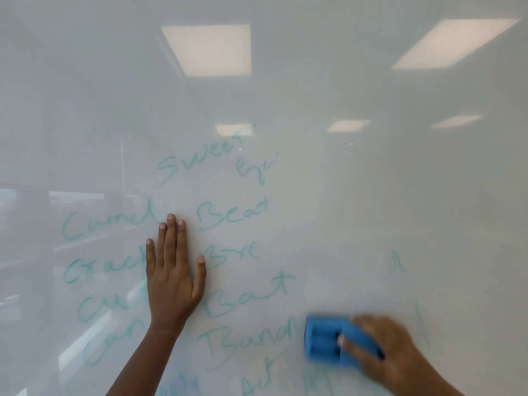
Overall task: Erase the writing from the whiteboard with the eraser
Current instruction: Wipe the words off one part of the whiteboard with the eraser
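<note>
A glossy whiteboard fills the view. Teal handwritten words run down its middle and left part. My left hand lies flat on the board among the words, fingers up and slightly apart, covering parts of some words. My right hand is low on the right and motion-blurred. It grips a blue eraser pressed against the board just right of a word that starts "Banan". To the right of the eraser the board carries only faint teal traces.
Ceiling light panels and a room reflect in the board's surface. More teal writing runs off the bottom edge of the view. The upper half of the board bears no writing.
</note>
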Action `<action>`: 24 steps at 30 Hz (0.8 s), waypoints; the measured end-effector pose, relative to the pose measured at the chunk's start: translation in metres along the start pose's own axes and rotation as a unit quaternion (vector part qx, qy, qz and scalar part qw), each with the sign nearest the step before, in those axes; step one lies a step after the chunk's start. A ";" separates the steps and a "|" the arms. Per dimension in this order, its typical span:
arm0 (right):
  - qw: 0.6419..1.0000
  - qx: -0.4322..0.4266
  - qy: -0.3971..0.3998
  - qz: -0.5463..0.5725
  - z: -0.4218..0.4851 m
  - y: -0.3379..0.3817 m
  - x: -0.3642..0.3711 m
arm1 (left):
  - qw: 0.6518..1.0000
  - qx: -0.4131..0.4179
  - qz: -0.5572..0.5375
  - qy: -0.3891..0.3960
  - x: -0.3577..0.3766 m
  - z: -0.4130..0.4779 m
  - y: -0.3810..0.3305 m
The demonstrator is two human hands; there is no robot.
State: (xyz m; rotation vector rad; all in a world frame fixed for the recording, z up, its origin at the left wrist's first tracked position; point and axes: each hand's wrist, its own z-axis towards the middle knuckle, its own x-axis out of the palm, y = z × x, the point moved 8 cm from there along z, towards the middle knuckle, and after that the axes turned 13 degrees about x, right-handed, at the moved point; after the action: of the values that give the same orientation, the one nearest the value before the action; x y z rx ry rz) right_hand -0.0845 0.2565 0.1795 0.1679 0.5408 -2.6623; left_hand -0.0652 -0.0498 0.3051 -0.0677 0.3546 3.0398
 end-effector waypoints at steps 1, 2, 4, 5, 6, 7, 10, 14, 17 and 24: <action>0.995 -0.064 0.050 -0.049 -0.030 0.009 0.017 | 1.000 0.000 0.001 -0.003 0.000 0.001 0.000; 0.984 -0.127 0.074 -0.098 -0.053 0.013 0.026 | 1.000 0.000 0.001 -0.002 0.000 0.001 0.000; 0.961 -0.226 0.085 -0.134 -0.068 0.008 0.026 | 1.000 0.000 0.002 -0.001 -0.001 0.001 0.001; 0.953 -0.254 0.100 -0.134 -0.059 0.001 0.022 | 1.000 -0.002 0.002 -0.001 -0.001 0.000 0.000; 0.955 -0.259 0.087 -0.117 -0.041 -0.005 0.011 | 1.000 -0.003 0.002 -0.001 -0.001 0.000 0.000; 0.963 -0.240 0.072 -0.099 -0.014 -0.013 -0.001 | 1.000 -0.003 0.002 -0.001 -0.001 0.000 0.000; 0.997 -0.051 -0.002 -0.060 0.075 -0.074 -0.037 | 1.000 -0.003 0.000 -0.003 -0.001 0.000 0.000; 0.944 0.310 -0.117 0.000 0.115 -0.159 -0.083 | 1.000 -0.005 -0.003 -0.004 -0.001 0.000 0.000; 0.899 0.406 -0.163 0.034 0.070 -0.150 -0.077 | 1.000 -0.005 -0.002 -0.003 -0.001 0.000 0.000; 0.991 0.068 0.116 0.005 -0.083 -0.027 -0.007 | 1.000 -0.001 -0.003 -0.009 -0.002 0.000 -0.001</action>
State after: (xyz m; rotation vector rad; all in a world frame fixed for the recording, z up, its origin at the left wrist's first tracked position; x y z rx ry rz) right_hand -0.0865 0.3143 0.1140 0.5236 0.4255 -2.6860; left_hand -0.0635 -0.0493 0.3046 -0.0403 0.3497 3.0333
